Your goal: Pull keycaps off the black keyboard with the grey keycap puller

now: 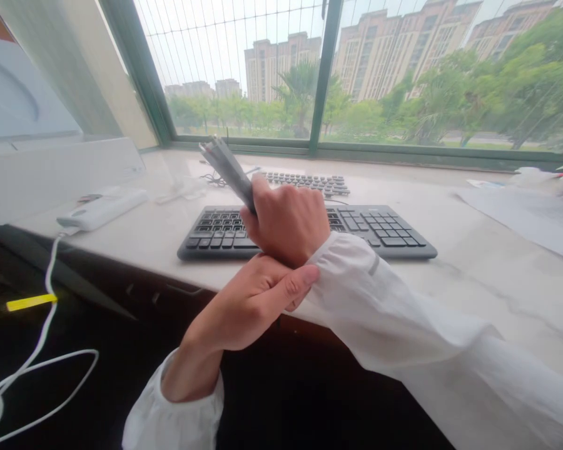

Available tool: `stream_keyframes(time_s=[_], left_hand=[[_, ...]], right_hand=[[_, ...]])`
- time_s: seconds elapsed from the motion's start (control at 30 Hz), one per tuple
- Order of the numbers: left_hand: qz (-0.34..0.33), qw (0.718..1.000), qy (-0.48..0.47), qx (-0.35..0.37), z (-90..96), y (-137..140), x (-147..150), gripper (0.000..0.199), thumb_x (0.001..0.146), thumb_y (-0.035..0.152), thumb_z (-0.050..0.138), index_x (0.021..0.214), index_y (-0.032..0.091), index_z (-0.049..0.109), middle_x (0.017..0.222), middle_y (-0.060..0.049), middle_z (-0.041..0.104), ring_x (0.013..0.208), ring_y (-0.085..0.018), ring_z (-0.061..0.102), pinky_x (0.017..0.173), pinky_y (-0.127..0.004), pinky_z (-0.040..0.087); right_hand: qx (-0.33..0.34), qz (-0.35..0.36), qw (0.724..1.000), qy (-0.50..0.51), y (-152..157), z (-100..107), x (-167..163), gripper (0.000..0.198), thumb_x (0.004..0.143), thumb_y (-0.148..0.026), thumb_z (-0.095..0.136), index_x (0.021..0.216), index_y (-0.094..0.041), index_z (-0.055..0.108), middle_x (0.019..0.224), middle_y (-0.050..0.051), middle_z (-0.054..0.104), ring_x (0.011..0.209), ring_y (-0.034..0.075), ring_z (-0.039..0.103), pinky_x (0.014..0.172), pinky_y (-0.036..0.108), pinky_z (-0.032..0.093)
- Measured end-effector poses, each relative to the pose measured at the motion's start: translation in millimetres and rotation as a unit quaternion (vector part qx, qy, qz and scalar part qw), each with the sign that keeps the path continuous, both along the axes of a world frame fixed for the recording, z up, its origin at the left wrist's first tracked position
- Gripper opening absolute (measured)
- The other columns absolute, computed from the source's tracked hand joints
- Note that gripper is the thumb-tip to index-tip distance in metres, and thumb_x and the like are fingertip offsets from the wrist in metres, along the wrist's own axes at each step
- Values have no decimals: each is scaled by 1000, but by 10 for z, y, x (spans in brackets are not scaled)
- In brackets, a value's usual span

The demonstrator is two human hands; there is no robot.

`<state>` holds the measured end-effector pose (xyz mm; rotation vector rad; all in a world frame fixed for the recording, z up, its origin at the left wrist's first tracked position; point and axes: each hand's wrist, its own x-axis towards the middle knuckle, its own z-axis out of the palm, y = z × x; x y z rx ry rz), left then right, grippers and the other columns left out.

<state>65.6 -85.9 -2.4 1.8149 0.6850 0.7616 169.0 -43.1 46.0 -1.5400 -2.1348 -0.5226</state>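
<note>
In the head view my right hand (291, 219) is closed around a long, flat grey tool (229, 170). The tool slants up and to the left above a black keyboard (380, 250); its kind is not clear. My left hand (258, 300) wraps the right wrist at the white cuff (340, 253), thumb on top, fingers mostly hidden beneath. Keycaps are off much of the keyboard's left part, while its front-row keys and number pad have theirs. Rows of loose keycaps (309, 183) lie behind it. Both hands hide the keyboard's middle.
A white power strip (103, 209) with a cable (47, 325) lies on the left of the white countertop (460, 281). Thin dark wires (213, 179) rest behind the keyboard. Papers (530, 215) lie at right, and a green-framed window (326, 81) stands at the back.
</note>
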Motion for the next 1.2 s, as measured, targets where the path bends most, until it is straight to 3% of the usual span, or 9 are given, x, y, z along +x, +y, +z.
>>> stream_keyframes(time_s=[0.17, 0.3, 0.53, 0.83, 1.0, 1.2], left_hand=[[22, 999, 28, 23, -3, -35, 6, 56, 93, 52, 45, 51, 15, 39, 47, 3, 35, 46, -7, 31, 45, -26, 23], [22, 999, 29, 20, -5, -52, 5, 57, 92, 56, 43, 51, 16, 43, 46, 2, 39, 46, -8, 35, 44, -26, 27], [-11, 999, 22, 28, -22, -40, -33, 56, 93, 56, 42, 53, 16, 45, 47, 2, 37, 45, -8, 35, 43, -26, 27], [-18, 999, 21, 34, -19, -39, -39, 55, 93, 54, 43, 54, 16, 45, 47, 3, 39, 44, -7, 35, 42, -25, 27], [-15, 999, 33, 38, -14, -40, -36, 55, 94, 53, 42, 54, 16, 45, 47, 3, 39, 45, -7, 36, 43, -25, 28], [-11, 999, 36, 37, -19, -34, -43, 53, 94, 51, 42, 53, 17, 47, 46, 2, 41, 45, -8, 39, 43, -26, 30]], right_hand=[[115, 2, 993, -13, -34, -36, 28, 20, 87, -35, 42, 92, -19, 54, 57, 2, 59, 56, 23, 64, 52, 27, 39], [143, 10, 990, -17, -40, -72, 24, 20, 86, -37, 42, 88, -20, 53, 54, 1, 57, 53, 22, 64, 48, 25, 37], [145, 7, 989, -9, -44, -79, 22, 20, 85, -36, 41, 89, -20, 53, 53, -1, 56, 53, 20, 63, 48, 23, 36], [143, 10, 990, -6, -43, -86, 16, 22, 85, -39, 42, 89, -21, 54, 54, 0, 57, 54, 22, 63, 47, 25, 37], [107, 13, 994, -11, -53, -72, 23, 24, 86, -41, 43, 94, -22, 55, 57, 2, 60, 56, 22, 63, 49, 26, 38], [123, 13, 992, -1, -42, -85, 8, 20, 86, -36, 42, 89, -21, 55, 55, 0, 57, 52, 20, 61, 48, 25, 34]])
